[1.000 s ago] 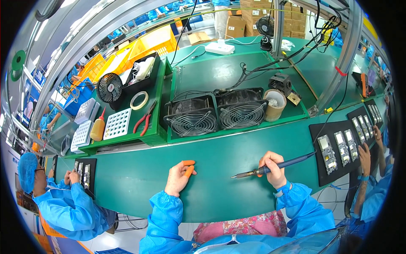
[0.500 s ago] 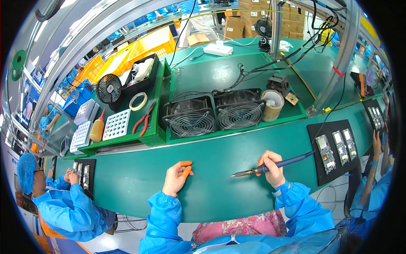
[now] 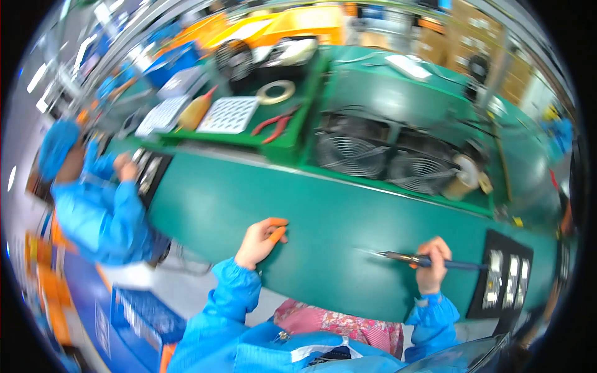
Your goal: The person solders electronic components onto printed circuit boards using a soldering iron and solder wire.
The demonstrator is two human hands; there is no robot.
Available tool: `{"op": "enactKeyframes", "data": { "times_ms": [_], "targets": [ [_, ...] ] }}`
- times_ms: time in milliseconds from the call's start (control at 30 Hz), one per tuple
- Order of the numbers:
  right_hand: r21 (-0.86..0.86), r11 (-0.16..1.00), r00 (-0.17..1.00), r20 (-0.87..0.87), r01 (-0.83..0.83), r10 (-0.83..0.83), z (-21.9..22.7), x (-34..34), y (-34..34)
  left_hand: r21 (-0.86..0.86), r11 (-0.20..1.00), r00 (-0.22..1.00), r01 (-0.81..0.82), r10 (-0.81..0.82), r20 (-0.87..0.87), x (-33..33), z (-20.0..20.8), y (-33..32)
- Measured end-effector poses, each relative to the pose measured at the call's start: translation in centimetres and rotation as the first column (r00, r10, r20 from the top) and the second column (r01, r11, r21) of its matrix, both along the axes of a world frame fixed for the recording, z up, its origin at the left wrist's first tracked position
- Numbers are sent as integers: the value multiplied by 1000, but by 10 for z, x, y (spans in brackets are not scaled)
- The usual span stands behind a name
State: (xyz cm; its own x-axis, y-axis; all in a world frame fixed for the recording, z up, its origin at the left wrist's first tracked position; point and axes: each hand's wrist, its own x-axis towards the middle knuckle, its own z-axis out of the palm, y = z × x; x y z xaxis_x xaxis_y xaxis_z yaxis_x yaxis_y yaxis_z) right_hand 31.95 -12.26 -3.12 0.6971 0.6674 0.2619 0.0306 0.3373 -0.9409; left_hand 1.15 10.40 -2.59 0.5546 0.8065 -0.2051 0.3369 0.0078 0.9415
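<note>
Plainly, in the head view, the right hand has its grip closed around a soldering iron, held over the counter with the tip toward nine o'clock. The left hand, farther that way, keeps a narrow, loosely curled grip with nothing visible in it; orange covers sheathe its fingertips. At the right hand's three o'clock, circuit boards lie on a black mat; two fans stand at eleven. If hot, the tip could burn the left hand after a leftward slip; a careless pull backward could scrape the boards.
</note>
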Motion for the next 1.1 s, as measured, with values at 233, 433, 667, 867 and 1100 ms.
{"op": "enactKeyframes", "data": {
  "times_ms": [233, 433, 667, 867, 1100],
  "targets": [
    [25, 1000, 998, -58, -6, 8, 30, -17, -3, 10, 954, 954, -299, 298, 39, -55, -2, -1],
    [-6, 999, 998, -43, -49, 49, 31, -14, 3, 41, 853, 852, -521, 517, 77, -71, -5, 11],
    [-94, 996, 1000, -8, 0, -1, 29, -9, -5, 247, 797, 834, -552, 536, 134, -56, -24, 10],
    [-24, 998, 999, 15, 52, -52, 39, -20, 4, 315, 782, 836, -538, 543, 80, -52, -11, 3],
    [-187, 961, 975, 133, 202, -179, 5, 3, 4, 259, 802, 836, -539, 547, 46, -55, -4, 4]
  ]
}}
